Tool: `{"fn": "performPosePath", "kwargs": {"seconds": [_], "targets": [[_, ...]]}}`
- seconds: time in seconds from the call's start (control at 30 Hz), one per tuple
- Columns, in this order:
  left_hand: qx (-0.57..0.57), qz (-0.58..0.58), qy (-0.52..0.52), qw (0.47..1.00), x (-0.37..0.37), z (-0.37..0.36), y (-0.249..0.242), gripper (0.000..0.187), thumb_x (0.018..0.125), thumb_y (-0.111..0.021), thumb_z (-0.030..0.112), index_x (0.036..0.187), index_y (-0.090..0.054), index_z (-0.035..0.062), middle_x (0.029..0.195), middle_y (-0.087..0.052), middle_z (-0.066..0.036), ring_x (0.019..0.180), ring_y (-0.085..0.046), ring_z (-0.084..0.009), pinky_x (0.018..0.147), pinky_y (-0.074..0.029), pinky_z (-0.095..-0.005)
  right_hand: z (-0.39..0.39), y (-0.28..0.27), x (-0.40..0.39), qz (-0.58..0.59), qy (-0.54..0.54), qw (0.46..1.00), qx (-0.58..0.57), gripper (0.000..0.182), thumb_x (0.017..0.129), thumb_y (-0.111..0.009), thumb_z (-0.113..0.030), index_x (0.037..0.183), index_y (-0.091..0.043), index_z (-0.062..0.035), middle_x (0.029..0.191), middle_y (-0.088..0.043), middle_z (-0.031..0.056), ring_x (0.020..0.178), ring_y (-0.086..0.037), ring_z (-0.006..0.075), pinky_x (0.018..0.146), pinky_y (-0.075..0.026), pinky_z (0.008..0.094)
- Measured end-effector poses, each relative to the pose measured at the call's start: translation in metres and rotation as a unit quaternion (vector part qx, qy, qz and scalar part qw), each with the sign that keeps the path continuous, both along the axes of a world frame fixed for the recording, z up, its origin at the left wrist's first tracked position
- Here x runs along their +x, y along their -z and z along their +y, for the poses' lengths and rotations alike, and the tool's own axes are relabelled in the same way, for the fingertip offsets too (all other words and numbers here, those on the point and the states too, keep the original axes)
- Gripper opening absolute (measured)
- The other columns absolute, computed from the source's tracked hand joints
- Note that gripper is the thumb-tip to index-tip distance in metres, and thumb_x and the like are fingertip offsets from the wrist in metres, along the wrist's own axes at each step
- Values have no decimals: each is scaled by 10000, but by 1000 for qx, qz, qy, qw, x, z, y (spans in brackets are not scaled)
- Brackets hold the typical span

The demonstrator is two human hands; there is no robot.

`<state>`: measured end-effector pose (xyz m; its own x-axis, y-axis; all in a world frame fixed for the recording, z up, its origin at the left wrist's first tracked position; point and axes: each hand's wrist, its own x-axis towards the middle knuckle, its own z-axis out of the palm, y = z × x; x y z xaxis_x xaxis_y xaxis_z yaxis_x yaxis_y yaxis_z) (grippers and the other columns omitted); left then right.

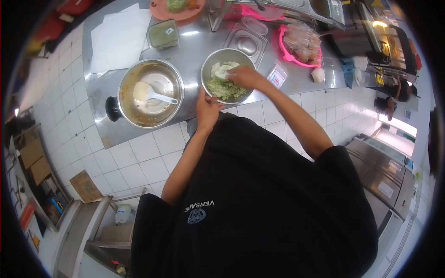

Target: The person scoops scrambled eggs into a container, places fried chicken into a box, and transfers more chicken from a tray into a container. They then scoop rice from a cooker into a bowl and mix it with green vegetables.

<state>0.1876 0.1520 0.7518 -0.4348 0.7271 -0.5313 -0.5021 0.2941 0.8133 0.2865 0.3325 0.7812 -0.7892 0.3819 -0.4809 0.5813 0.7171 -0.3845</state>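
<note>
A steel mixing bowl (207,65) stands at the table's front edge, filled with a chopped green mixture (225,91) and some paler white food. My left hand (208,110) grips the bowl's near left rim. Inside the bowl, my right hand (243,77) is closed around a white spoon (224,71) whose head rests in the food; its handle is mostly hidden by my fingers. Left of the bowl is a larger steel pot (127,79) with food residue on its walls. A white rice paddle (160,97) lies in that pot.
Behind are white paper sheets (116,39), a square container of green paste (163,34) and an orange plate (191,14). To the right are a steel tray (257,41), a pink basket (284,46) of wrapped food and a small packet (277,75). A black knob (112,109) sits beside the pot.
</note>
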Motion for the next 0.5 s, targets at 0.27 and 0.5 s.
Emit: {"fn": "performPosePath", "kwargs": {"seconds": [0.27, 0.5], "targets": [[5, -2, 5, 1000, 1, -6, 3, 633, 948, -493, -30, 1512, -224, 70, 865, -515, -100, 750, -681, -224, 674, -623, -318, -18, 21, -10, -66, 11, 997, 40, 436, 940, -540, -381, 1196, -645, -43, 1135, -651, 206, 1022, -625, 381, 900, -484, 428], [9, -11, -7, 1000, 3, -8, 6, 590, 939, -523, -23, 1452, -234, 21, 881, -541, -115, 765, -686, -231, 698, -626, -333, 36, -34, 16, -105, 13, 977, -184, 468, 942, -547, -443, 1206, -642, -68, 1188, -638, 183, 1119, -597, 316, 971, -443, 377]]}}
